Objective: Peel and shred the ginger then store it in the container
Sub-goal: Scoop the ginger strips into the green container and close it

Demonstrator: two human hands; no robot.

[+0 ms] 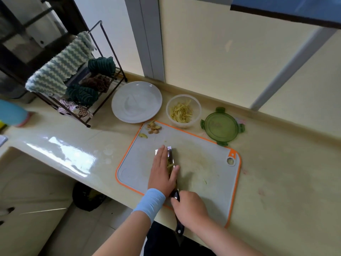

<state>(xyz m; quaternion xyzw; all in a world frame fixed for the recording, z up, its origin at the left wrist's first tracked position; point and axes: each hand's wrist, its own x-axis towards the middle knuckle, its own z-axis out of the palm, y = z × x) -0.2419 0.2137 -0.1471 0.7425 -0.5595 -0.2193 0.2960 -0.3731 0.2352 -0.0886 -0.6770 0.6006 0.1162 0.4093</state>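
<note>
The left hand lies flat with straight fingers, pushing a small pile of ginger shreds against the knife on the cutting board, likely to scoop them up. The right hand is wrapped round the knife handle at the near edge. More shreds sit in the open container at the far side, with its lid to the right.

The head view looks steeply down and forward from close above the left hand and right hand, with the board under them and the wall beyond.
</note>
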